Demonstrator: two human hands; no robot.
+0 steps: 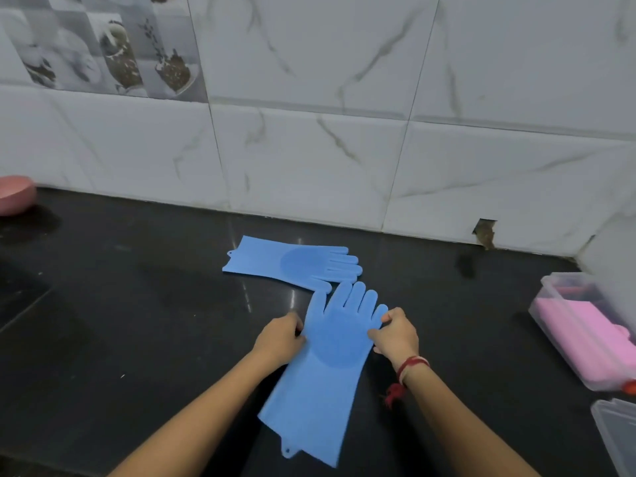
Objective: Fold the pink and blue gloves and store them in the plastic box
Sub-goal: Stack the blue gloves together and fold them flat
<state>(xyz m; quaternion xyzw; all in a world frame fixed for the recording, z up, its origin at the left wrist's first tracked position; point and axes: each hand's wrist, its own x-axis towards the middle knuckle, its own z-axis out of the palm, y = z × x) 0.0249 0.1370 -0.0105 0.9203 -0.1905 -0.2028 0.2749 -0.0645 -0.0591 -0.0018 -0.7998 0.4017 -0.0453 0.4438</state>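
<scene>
The near blue glove [327, 366] lies flat mid-countertop [137, 321], pinched at its palm edges by left hand [278, 339] and right hand [395, 335]. Folded pink gloves [581, 335] fill the plastic box [550, 287] at the right edge.

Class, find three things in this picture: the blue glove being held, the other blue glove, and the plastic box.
held blue glove [335, 342], head view, on its round palm patch.
other blue glove [296, 261], head view, on its palm.
plastic box [550, 282], head view, on its far rim.
</scene>
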